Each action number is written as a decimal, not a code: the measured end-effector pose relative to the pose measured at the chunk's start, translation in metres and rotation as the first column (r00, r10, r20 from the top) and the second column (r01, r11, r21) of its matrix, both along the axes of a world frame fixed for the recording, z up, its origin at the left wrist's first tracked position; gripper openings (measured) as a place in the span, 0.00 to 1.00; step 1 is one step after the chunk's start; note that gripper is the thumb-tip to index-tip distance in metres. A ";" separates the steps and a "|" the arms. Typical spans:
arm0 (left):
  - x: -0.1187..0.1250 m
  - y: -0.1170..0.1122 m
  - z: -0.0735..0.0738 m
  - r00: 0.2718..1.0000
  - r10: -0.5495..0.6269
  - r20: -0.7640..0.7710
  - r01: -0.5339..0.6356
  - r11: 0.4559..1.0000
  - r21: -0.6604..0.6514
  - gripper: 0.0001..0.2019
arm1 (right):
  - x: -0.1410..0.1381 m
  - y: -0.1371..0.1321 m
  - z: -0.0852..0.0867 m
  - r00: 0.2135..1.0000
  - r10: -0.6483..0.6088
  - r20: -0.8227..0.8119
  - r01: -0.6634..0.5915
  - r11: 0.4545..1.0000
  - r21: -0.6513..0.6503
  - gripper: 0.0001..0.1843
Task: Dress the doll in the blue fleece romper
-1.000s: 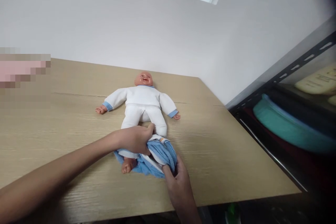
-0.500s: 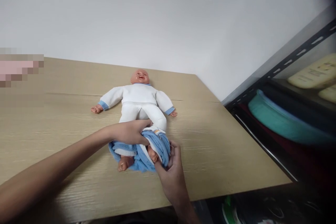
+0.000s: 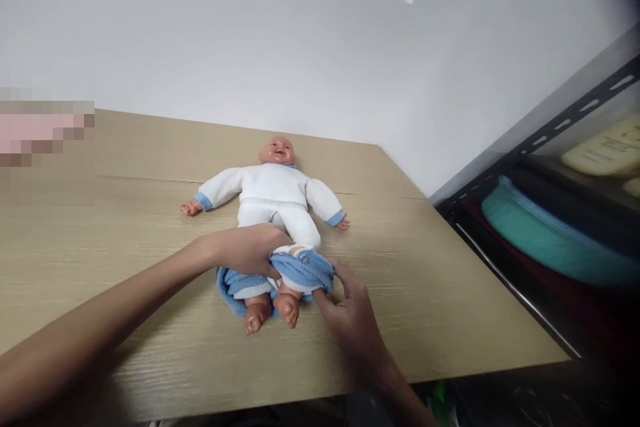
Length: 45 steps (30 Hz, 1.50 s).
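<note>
A baby doll (image 3: 274, 183) in a white top with blue cuffs lies on its back, its feet toward me. Blue fleecy trousers (image 3: 303, 268) with white trim are bunched around its lower legs, and both bare feet stick out of the leg openings. My left hand (image 3: 253, 248) reaches across the doll's legs and grips the trousers near the knee, its fingertips partly hidden. On the right side, my right hand (image 3: 347, 297) pinches the edge of the trousers between thumb and fingers.
The doll lies on a wooden table (image 3: 425, 293) against a white wall (image 3: 200, 40). A dark metal shelf (image 3: 565, 123) stands at the right, holding a teal basin (image 3: 540, 237) and a pale yellow bottle (image 3: 605, 147). A pixelated patch covers the far left.
The doll's foot on the right has come out through the trouser leg opening. My right hand has moved slightly right, drawing the blue cloth outward.
</note>
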<state>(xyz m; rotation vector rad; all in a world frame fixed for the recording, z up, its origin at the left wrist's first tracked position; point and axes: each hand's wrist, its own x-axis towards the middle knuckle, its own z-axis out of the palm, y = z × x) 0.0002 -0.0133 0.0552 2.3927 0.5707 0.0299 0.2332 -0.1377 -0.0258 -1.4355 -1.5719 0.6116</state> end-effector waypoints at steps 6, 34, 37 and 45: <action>-0.004 0.004 0.001 1.000 0.011 0.020 -0.011 1.000 -0.011 0.04 | 0.028 0.029 0.028 0.953 0.284 0.103 -0.284 0.959 -0.010 0.13; -0.037 0.022 0.011 0.986 0.165 -0.026 -0.165 0.947 -0.275 0.26 | 0.049 0.068 -0.002 0.830 0.370 -0.417 -0.477 0.859 -0.188 0.20; -0.051 0.009 0.016 0.958 0.272 -0.092 -0.282 0.952 -0.122 0.27 | 0.049 0.067 -0.006 0.838 0.329 -0.435 -0.457 0.859 -0.229 0.25; -0.090 -0.010 -0.003 0.945 0.326 -0.036 -0.327 0.928 -0.181 0.24 | 0.035 0.072 0.020 0.915 0.358 -0.188 -0.386 0.912 -0.141 0.21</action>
